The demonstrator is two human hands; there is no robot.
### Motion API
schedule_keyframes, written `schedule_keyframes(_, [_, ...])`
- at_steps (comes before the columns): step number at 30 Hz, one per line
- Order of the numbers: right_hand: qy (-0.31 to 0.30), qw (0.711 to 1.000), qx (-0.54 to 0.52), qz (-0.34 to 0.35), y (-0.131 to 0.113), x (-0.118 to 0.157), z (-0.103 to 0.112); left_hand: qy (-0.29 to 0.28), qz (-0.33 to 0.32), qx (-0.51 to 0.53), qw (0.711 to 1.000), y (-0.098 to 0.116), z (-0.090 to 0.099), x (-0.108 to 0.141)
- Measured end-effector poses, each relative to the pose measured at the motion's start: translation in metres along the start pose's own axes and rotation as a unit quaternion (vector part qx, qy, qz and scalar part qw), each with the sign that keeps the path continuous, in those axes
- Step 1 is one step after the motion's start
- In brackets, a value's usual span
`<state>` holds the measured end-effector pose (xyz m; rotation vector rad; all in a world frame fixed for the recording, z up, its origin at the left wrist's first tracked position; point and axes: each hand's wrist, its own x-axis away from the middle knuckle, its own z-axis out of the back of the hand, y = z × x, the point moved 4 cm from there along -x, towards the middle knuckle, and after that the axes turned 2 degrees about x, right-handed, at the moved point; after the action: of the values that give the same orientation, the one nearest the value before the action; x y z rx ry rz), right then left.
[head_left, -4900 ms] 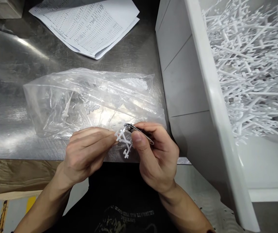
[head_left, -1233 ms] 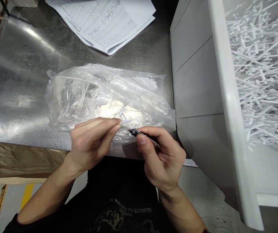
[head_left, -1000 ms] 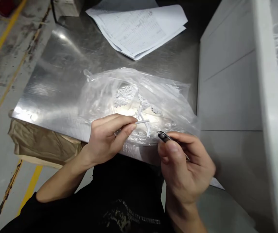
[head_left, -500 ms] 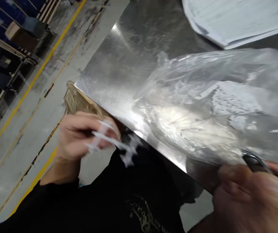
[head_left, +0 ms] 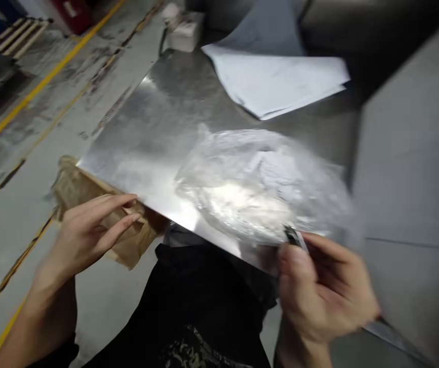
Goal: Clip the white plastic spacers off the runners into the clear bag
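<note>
My left hand (head_left: 92,230) is over a brown bag (head_left: 127,250) at the table's near left edge, thumb and fingers apart with nothing between them. On the right, my right hand (head_left: 319,286) grips a small dark tool (head_left: 295,237) with a shiny part, between thumb and fingers; blur hides its exact kind. Just beyond that hand, a clear plastic bag (head_left: 235,199) with white pieces inside lies crumpled on the metal table (head_left: 127,138).
White paper sheets (head_left: 277,82) lie at the back of the table. A pale box (head_left: 184,33) stands by its far left corner. A grey panel (head_left: 411,194) rises at the right. Yellow lines mark the floor on the left.
The white scraps held by my left hand are gone from it, and its fingers have opened. The view has shifted, showing more of the table's back and right side. My right hand still holds the tool.
</note>
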<state>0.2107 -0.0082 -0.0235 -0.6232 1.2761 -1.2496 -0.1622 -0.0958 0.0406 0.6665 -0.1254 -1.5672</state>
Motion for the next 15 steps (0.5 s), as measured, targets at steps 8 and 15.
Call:
schedule_keyframes(8, [0.008,0.993,-0.080,0.087,-0.029,0.008,-0.014,-0.148,-0.362,0.044,0.919,0.132,-0.082,-0.109])
schedule_keyframes(15, [0.020,0.986,-0.098,0.132,-0.026,0.011,-0.014,-0.167,-0.385,-0.096,0.903,0.121,-0.135,-0.131])
